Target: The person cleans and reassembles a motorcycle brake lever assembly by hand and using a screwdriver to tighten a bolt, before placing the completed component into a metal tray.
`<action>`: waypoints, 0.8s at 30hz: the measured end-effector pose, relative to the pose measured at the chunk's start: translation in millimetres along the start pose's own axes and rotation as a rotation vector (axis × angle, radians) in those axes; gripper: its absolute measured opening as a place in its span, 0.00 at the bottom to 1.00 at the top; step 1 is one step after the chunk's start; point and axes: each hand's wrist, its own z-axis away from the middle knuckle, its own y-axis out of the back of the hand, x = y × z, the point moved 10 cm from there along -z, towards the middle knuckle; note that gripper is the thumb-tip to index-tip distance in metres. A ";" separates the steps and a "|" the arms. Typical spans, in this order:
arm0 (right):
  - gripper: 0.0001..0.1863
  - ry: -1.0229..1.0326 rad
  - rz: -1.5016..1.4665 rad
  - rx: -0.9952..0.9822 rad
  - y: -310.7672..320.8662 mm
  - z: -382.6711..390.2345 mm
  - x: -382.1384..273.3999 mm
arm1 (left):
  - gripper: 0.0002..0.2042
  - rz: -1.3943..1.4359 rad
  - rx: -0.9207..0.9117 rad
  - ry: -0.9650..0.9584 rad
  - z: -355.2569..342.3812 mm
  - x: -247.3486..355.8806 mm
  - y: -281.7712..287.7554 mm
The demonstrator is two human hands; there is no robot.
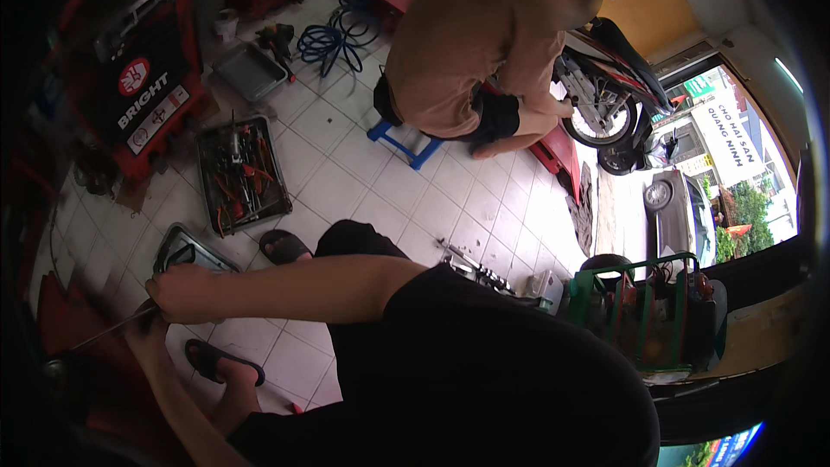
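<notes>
At the far left, low down, a dim red surface [65, 324] stands near the frame edge, and above it a red cabinet with a black, white-printed front panel [130, 112] leans at an angle. A thin, straight metal rod [102, 334] slants from beside that red surface up to the wearer's hands, at the left of the view. The left hand [145, 334], its forearm rising from the lower edge, is just below the right; its fingers are mostly hidden, so its grip cannot be told. The right hand [180, 292], at the end of a bare forearm crossing from the right, is curled closed around the rod's upper end. Just beyond it, on white square floor tiles [337, 156], is a shallow silver metal tray [210, 246], partly covered by that hand. The wearer's feet, in black sandals [207, 361], are nearby. Further up lie a dark rectangular tray [276, 156] crowded with red-handled and metal tools [238, 177], a plain grey tray [251, 71] and a loose coil of blue hose [337, 43]. Right of centre, a co-worker in a brown shirt [458, 43] sits on a low blue stool [406, 143], reaching toward a motorcycle wheel [605, 117]. At the right, a green metal frame [640, 267] stands indoors, and a grey car [679, 212] shows outside the doorway
</notes>
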 end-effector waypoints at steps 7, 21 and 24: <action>0.17 -0.218 -0.304 0.103 -0.7 7.0 15.0 | 0.17 -0.186 0.178 0.008 -5.7 -4.7 11.3; 0.16 -0.327 -0.476 0.336 -16.6 9.2 33.4 | 0.16 0.085 0.179 -0.041 -6.4 -8.1 10.2; 0.15 -0.297 -0.515 0.408 -15.6 7.0 35.6 | 0.15 0.006 0.193 -0.130 -4.1 9.3 8.1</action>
